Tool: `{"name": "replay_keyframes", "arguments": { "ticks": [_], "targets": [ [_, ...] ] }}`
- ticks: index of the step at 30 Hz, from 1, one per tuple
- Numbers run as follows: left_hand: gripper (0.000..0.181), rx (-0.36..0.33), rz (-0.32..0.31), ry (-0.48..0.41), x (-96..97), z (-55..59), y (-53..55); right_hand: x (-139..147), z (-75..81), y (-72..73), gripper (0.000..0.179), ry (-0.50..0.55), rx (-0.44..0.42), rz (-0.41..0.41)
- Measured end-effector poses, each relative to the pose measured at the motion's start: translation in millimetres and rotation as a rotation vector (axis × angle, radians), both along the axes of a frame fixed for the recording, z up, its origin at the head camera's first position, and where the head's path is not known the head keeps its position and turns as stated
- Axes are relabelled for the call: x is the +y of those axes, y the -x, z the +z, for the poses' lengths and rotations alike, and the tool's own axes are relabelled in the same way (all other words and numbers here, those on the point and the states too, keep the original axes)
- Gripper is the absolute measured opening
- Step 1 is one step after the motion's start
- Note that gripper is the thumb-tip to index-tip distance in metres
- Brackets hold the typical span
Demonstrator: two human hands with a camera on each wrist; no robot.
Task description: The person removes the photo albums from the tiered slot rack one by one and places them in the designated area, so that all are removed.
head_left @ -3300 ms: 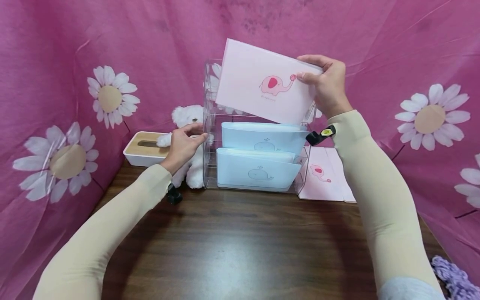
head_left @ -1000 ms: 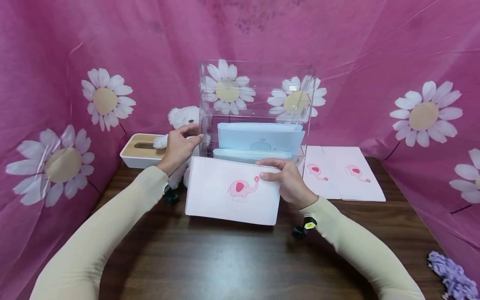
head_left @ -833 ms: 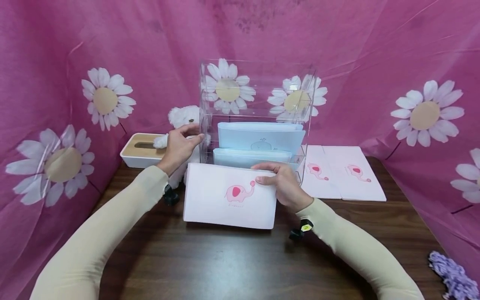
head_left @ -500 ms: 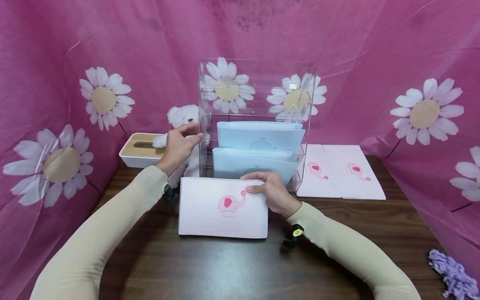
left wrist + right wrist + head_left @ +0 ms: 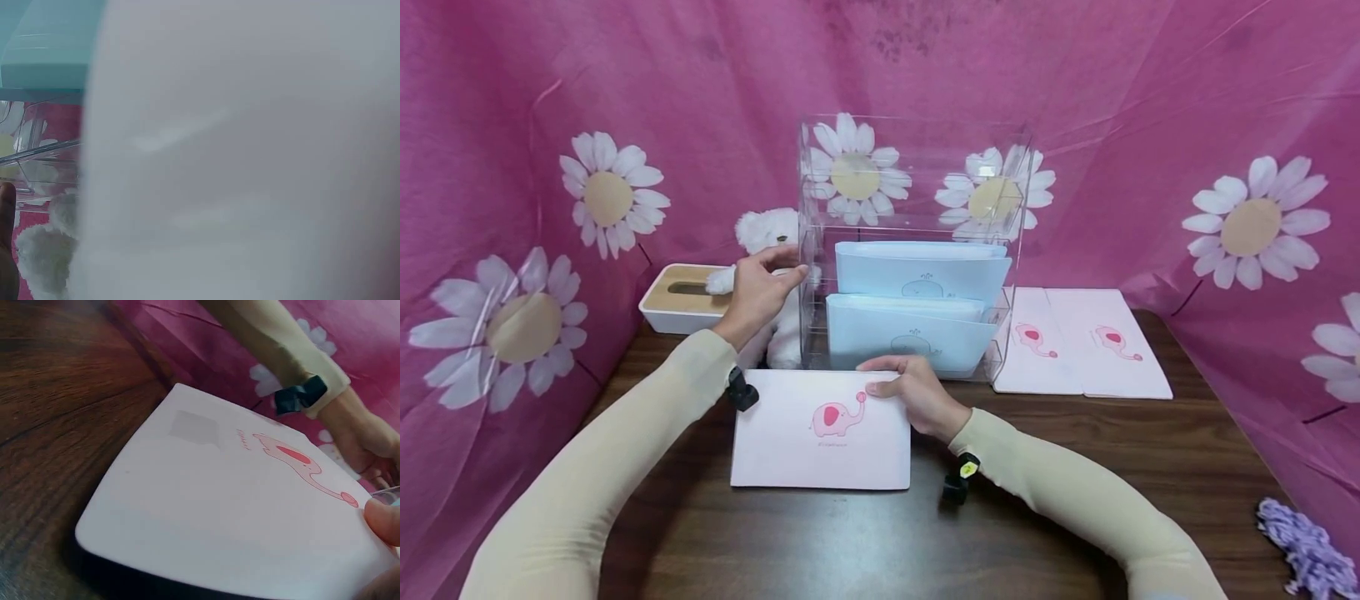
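Note:
My right hand (image 5: 917, 400) pinches the upper right corner of a pink folder (image 5: 775, 425) printed with a red elephant. The folder stands tilted low over the table, in front of a clear plastic rack (image 5: 910, 229). In the right wrist view my thumb (image 5: 382, 520) lies on the elephant side of the folder. My left hand (image 5: 760, 287) holds the left side of the rack between thumb and fingers. Two blue whale folders, one rear (image 5: 887, 273) and one front (image 5: 865, 333), sit in the rack's lower tiers. The pink folder hides most of the left wrist view.
Pink elephant folders (image 5: 1105, 371) lie right of the rack on the dark wooden table (image 5: 865, 550). At left are a white plush bear (image 5: 763, 229) and a wood-topped box (image 5: 658, 292). A purple knitted thing (image 5: 1303, 537) lies at the right edge. A pink flowered curtain (image 5: 1112, 83) surrounds the table.
From above the rack's upper tiers, my right hand has brought the pink folder down, forward and left to just above the table. My left hand has stayed at the rack's side.

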State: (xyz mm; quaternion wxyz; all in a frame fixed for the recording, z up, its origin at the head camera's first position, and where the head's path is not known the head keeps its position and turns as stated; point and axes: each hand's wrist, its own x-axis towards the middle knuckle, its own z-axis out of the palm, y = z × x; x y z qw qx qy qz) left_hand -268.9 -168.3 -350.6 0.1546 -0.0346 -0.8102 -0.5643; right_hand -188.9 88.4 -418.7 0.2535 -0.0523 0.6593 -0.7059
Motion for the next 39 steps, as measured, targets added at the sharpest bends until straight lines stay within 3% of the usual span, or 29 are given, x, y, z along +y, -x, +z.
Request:
{"name": "replay_keyframes", "arguments": {
  "ticks": [12, 24, 27, 34, 39],
  "targets": [
    [0.039, 0.000, 0.009, 0.009, 0.3, 1.5, -0.3, -21, -14.4, -0.7, 0.034, -0.073, -0.027, -0.033],
    [0.040, -0.009, -0.001, 0.015, 0.5, 0.1, -2.1, -37, -37.1, 2.2, 0.029, -0.272, 0.081, -0.006],
    [0.040, -0.004, -0.005, 0.014, 1.3, 0.8, -2.9, -38, -39.4, 3.4, 0.026, -0.346, 0.147, -0.004],
    [0.040, -0.006, -0.004, 0.022, 1.9, 1.8, -3.8, -38, -39.6, 5.1, 0.028, -0.567, 0.407, 0.033],
    [0.039, -0.002, 0.001, 0.015, 1.4, 1.3, -2.8, -36, -35.9, 6.0, 0.035, -0.633, 0.525, 0.050]
  ]
}}
